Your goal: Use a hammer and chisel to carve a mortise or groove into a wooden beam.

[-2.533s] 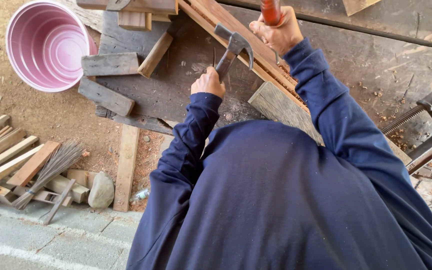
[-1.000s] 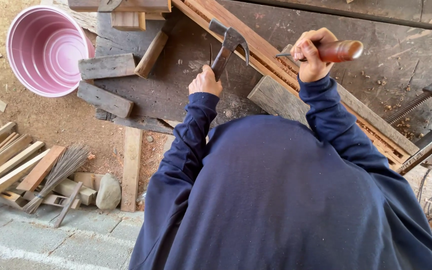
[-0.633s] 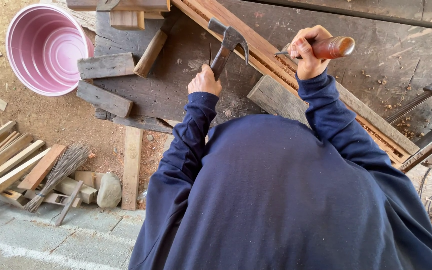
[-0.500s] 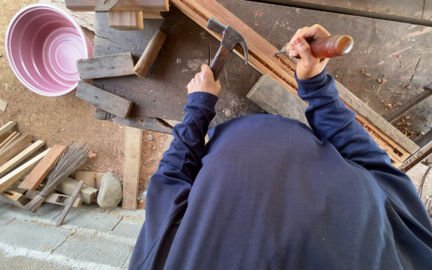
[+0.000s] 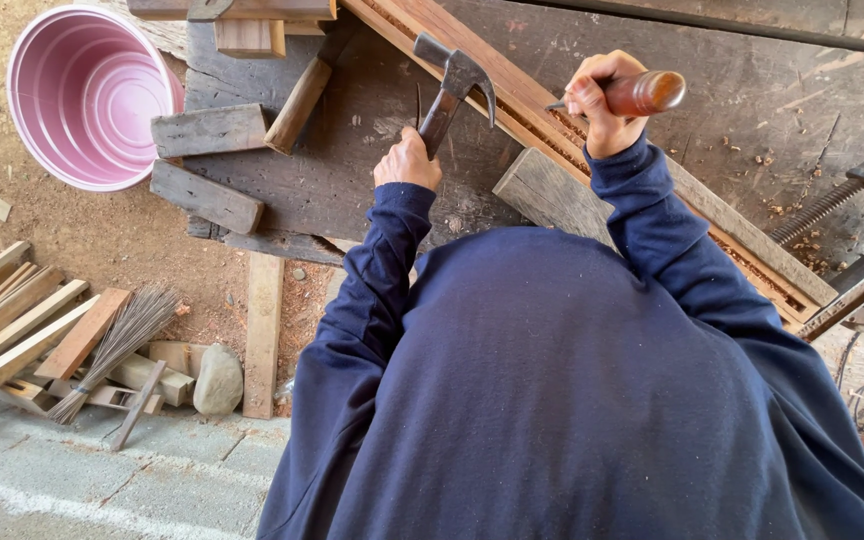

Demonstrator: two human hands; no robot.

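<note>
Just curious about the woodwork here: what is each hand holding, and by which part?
The left hand grips a claw hammer low on its handle. The right hand grips a chisel around its brown wooden handle.

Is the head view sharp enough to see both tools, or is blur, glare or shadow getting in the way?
Head view: even daylight, no glare and no hard shadows. The claw hammer in the left hand and the wooden-handled chisel in the right hand are sharp, with no motion blur. The dark blue back fills the lower frame and hides the near bench. The pink bucket is crisp.
</note>
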